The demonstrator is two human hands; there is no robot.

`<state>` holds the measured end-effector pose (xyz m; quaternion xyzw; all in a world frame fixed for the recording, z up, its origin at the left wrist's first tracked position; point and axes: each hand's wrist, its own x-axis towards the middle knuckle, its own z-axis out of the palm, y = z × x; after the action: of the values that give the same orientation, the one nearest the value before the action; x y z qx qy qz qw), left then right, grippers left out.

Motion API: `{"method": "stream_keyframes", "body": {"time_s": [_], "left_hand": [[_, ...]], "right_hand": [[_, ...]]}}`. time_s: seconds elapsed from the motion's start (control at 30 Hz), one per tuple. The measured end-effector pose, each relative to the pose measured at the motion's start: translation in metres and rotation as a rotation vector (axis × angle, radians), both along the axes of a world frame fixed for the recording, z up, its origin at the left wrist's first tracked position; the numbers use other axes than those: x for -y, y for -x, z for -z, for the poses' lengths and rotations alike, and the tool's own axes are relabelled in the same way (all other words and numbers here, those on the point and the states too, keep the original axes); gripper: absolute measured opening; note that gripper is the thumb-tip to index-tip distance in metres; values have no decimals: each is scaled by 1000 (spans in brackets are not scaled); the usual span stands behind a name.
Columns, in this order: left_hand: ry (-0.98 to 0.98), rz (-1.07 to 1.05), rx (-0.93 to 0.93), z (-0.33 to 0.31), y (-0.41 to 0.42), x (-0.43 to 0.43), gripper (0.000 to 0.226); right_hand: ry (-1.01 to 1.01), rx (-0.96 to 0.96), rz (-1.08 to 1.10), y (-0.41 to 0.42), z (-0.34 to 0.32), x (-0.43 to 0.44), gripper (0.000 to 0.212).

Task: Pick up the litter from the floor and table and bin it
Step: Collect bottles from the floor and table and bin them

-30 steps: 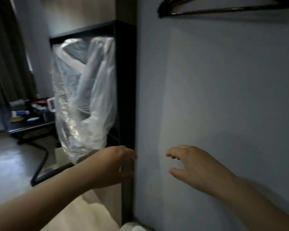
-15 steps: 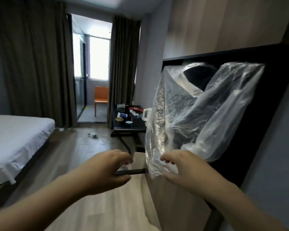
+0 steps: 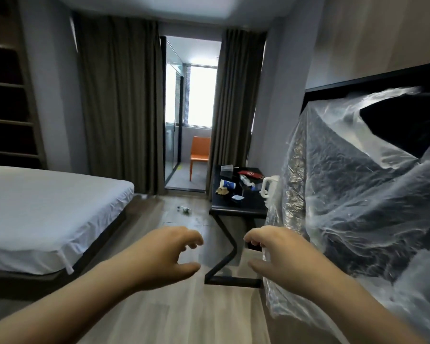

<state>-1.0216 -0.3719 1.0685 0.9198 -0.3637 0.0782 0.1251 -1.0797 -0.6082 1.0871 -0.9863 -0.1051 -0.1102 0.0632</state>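
Head: clear bag [image 3: 345, 199] beside right hand [image 3: 283, 256].

And here, two bare forearms [image 3: 72, 309], uncovered right to the frame edge. Left grip [image 3: 169, 254] and right grip [image 3: 281, 254] bare as well: smooth backs, rounded knuckles, thumbs plainly showing.

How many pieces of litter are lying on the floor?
1: a small piece of litter on the floor between the bed and the black table; more may hide under them.

Hotel bedroom: bed [image 3: 47, 209], curtains [image 3: 117, 100]
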Motion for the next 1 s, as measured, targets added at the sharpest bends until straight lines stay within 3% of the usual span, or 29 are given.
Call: {"method": "stream_keyframes", "body": {"time_s": [0.6, 1.0], "left_hand": [[-8, -33, -63, 29, -308, -119, 42], [-14, -79, -118, 58, -518, -133, 41]], "right_hand": [[18, -82, -19, -314, 33, -105, 42], [11, -161, -35, -530, 59, -113, 40]]}}
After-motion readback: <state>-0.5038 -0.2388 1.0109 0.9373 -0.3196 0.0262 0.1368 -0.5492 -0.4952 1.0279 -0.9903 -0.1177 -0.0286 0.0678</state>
